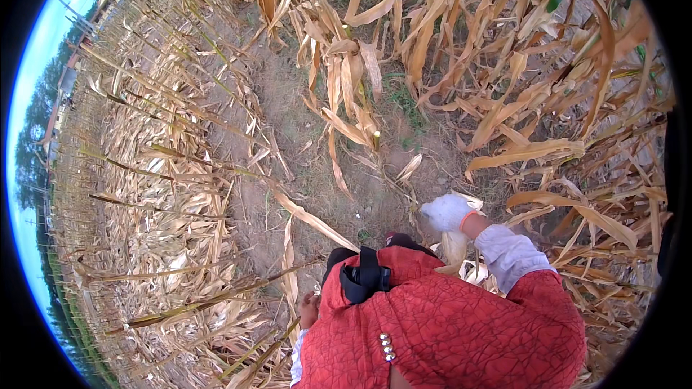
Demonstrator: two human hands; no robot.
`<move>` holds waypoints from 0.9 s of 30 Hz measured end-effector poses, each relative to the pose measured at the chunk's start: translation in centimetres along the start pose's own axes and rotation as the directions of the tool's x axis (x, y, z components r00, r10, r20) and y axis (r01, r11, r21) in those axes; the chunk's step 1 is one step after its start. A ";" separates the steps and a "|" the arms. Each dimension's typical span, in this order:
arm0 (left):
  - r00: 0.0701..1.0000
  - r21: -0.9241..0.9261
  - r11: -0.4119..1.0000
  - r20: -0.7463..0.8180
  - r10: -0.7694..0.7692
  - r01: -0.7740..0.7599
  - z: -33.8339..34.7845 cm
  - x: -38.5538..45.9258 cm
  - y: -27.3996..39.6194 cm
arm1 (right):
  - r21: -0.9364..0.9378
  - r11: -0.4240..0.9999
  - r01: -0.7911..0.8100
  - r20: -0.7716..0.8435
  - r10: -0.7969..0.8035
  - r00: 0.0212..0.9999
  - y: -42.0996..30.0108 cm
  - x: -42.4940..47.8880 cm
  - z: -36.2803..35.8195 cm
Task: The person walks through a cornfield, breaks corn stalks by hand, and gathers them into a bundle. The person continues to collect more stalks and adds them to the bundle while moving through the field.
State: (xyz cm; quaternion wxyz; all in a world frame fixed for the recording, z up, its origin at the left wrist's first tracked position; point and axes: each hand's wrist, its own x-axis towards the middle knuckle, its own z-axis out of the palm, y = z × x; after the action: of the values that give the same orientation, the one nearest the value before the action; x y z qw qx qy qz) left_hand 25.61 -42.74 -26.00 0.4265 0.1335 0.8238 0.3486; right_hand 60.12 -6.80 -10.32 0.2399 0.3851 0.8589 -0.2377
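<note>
My right hand (447,212), in a white glove with an orange cuff edge, is closed in front of my right side. Pale dry corn husk (471,201) shows at its far edge, and another papery husk piece (454,246) hangs below the wrist. Whether a cob is inside the grip is hidden. My left hand (310,308) is bare and low at my left side, partly covered by my red garment (454,324). Its fingers look curled near a dry corn leaf (289,265), but what they touch cannot be made out.
Standing dry corn plants (486,102) crowd the right and far side. Cut stalk stubs (376,138) rise ahead. Leaning bare stalks (178,308) cross the left, above a layer of fallen husks (162,237). Between them runs a strip of bare soil (281,97).
</note>
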 end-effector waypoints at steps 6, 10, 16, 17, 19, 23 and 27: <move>0.994 0.346 0.935 0.100 0.045 -0.077 -0.2 8.6 -10.7 | 0.059 0.998 -0.009 0.026 0.007 1.000 -0.8 -0.2 0.0; 0.983 0.311 0.950 0.180 -0.021 -0.037 0.1 13.7 -9.9 | 0.072 0.995 -0.068 0.046 0.064 0.997 -0.8 0.3 0.2; 0.953 0.052 0.990 0.281 0.112 -0.132 1.0 16.4 5.2 | 0.071 0.982 -0.175 0.058 0.171 0.983 -2.4 1.5 -0.5; 0.960 0.056 0.992 0.266 0.091 -0.110 0.6 17.1 6.5 | 0.088 0.978 -0.191 0.054 0.187 0.981 -2.9 1.6 -1.3; 0.961 0.027 0.993 0.256 0.101 -0.111 0.5 16.8 11.9 | 0.115 0.965 -0.234 0.047 0.230 0.972 -4.0 1.7 -3.3; 0.961 -0.015 0.995 0.259 0.098 -0.097 -0.8 20.6 12.9 | 0.069 0.953 -0.294 0.067 0.290 0.955 -3.4 2.5 -1.8; 0.959 -0.018 0.997 0.272 0.077 -0.075 -2.6 23.4 12.2 | 0.081 0.928 -0.364 0.088 0.357 0.930 -5.2 2.5 -2.8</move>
State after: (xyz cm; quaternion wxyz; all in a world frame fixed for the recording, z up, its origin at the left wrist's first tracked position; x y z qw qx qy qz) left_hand 8.55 -23.06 -30.82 0.5225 0.2100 0.7504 0.3461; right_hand 53.98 -6.79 -8.51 0.2915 0.5384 0.7520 -0.2442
